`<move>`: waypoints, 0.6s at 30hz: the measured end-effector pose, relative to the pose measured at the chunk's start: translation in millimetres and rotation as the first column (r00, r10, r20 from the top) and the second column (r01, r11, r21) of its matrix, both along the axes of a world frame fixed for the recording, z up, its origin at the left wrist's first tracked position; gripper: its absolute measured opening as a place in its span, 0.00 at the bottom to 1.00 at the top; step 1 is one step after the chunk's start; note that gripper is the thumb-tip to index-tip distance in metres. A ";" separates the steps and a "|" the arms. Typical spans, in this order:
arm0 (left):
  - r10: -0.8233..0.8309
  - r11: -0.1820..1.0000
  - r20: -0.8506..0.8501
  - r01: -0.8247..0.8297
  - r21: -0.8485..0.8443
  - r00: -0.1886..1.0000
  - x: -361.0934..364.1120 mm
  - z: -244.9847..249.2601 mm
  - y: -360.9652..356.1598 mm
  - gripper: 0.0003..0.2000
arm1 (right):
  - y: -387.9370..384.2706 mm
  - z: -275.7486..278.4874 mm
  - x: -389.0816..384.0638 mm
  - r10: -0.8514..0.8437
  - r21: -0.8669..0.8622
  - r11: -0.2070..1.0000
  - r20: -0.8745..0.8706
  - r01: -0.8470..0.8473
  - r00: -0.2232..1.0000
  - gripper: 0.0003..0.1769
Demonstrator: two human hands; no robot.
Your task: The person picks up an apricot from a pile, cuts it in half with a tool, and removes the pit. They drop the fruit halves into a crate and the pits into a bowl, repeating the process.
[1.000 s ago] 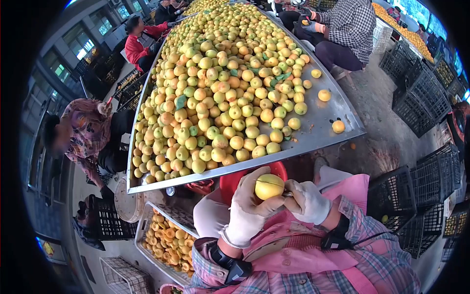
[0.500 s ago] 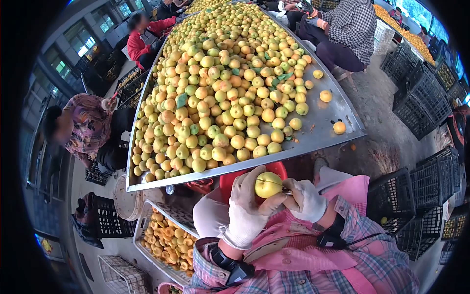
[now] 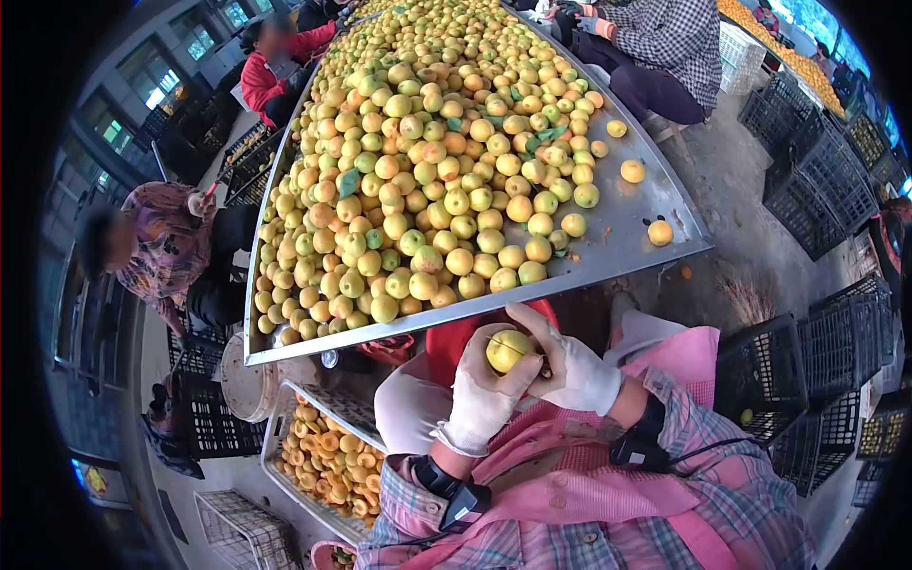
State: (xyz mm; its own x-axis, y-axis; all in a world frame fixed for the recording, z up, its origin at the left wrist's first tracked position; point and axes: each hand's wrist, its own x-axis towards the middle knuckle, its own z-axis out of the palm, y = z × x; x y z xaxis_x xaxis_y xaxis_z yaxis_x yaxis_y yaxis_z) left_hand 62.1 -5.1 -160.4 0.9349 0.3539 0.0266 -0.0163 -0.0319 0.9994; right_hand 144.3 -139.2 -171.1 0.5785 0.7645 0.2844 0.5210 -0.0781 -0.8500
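Observation:
My gloved left hand [image 3: 478, 397] is closed around a yellow apricot [image 3: 508, 351] in front of my lap. A dark cut line runs across the fruit's skin. My gloved right hand [image 3: 581, 373] is against the apricot's right side, with its upper fingers reaching over the top. A small dark part of a knife [image 3: 545, 368] shows between the right fingers; its blade is hidden. Just beyond my hands is a red basin [image 3: 446, 344], partly covered by them. A heap of whole apricots [image 3: 408, 199] lies on the metal table [image 3: 655, 204] ahead.
A white crate [image 3: 328, 404] of halved apricots stands left of my legs, near a white bucket [image 3: 249, 380]. Black crates [image 3: 760, 380] are stacked on the right. Co-workers sit along both table sides, one in a patterned top [image 3: 171, 237], one in a checked shirt [image 3: 679, 47].
My right hand has shifted from beside the apricot to over it, fingers now stretched across its top. The blade no longer shows, and a cut line is visible. The fruit has lowered slightly.

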 end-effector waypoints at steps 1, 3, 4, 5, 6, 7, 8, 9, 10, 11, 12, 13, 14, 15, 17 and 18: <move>-0.002 1.000 -0.003 0.002 -0.004 1.000 -0.4 -1.8 -0.7 0.21 | 0.9 0.9 1.7 0.049 0.068 0.997 -0.037 -0.046 0.998 0.39; 0.061 0.997 -0.044 -0.058 0.047 0.997 -1.9 -3.4 -2.0 0.22 | 0.5 -4.6 6.8 0.154 -0.034 0.986 -0.150 -0.161 0.977 0.48; 0.061 0.997 -0.044 -0.059 0.047 0.997 -1.2 -5.7 -1.3 0.22 | 1.6 -4.1 7.6 0.175 -0.058 0.981 -0.162 -0.186 0.971 0.47; 0.076 0.995 -0.046 -0.073 0.067 0.996 -1.1 -10.3 -0.5 0.22 | 2.3 -4.4 7.4 0.195 -0.081 0.974 -0.176 -0.212 0.965 0.46; 0.093 0.992 -0.048 -0.089 0.085 0.995 -1.6 -12.8 -0.3 0.22 | 2.9 -6.9 7.0 0.197 -0.084 0.973 -0.180 -0.215 0.964 0.46; 0.095 0.993 -0.050 -0.091 0.082 0.994 -2.3 -12.6 0.3 0.22 | 3.6 -10.9 7.1 0.222 -0.026 0.972 -0.227 -0.234 0.948 0.46; 0.072 0.994 -0.051 -0.068 0.081 0.996 -3.1 -10.5 1.1 0.21 | 3.6 -13.5 6.6 0.247 0.033 0.968 -0.273 -0.247 0.930 0.45; 0.050 0.996 -0.051 -0.046 0.080 0.997 -3.5 -9.7 1.8 0.20 | 4.4 -12.1 6.3 0.247 0.030 0.968 -0.277 -0.248 0.929 0.45; 0.050 0.996 -0.056 -0.046 0.076 0.997 -3.1 -13.1 2.8 0.20 | 6.3 -8.9 6.4 0.261 0.069 0.965 -0.234 -0.252 0.936 0.43; 0.033 0.995 0.006 -0.033 0.092 0.999 -2.8 -18.4 3.9 0.20 | 7.3 -7.4 6.2 0.274 0.107 0.960 -0.193 -0.257 0.942 0.41; 0.016 0.994 0.070 -0.024 0.109 0.997 -3.3 -21.6 4.6 0.20 | 6.4 -8.4 7.0 0.275 0.105 0.960 -0.198 -0.259 0.941 0.41; 0.019 0.994 0.066 -0.026 0.106 0.998 -5.2 -21.6 3.8 0.20 | 4.5 -10.0 8.5 0.322 0.072 0.947 -0.250 -0.314 0.913 0.40; 0.015 0.992 0.059 -0.022 0.127 0.998 -8.1 -21.2 1.8 0.20 | 3.0 -11.6 9.5 0.364 0.043 0.929 -0.303 -0.369 0.881 0.38; 0.010 0.989 0.050 -0.017 0.146 0.999 -11.4 -21.9 0.2 0.20 | 1.9 -11.3 9.7 0.364 0.043 0.928 -0.309 -0.369 0.879 0.38; -0.023 0.983 0.014 0.020 0.180 1.000 -19.2 -27.2 1.7 0.20 | -1.9 -6.1 7.8 0.436 0.087 0.896 -0.354 -0.435 0.827 0.38; -0.048 0.984 -0.002 0.047 0.170 0.999 -21.8 -28.3 0.6 0.20 | -4.4 -2.1 6.1 0.427 0.066 0.895 -0.405 -0.440 0.808 0.38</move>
State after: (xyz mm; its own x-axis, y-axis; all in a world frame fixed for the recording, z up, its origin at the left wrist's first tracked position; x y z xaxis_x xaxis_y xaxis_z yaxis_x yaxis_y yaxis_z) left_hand 40.2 -4.5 -188.8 0.9503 0.2995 0.0847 -0.0243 -0.2002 0.9795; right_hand 150.4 -143.6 -173.3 0.2422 0.9673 0.0750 0.1230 0.0460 -0.9913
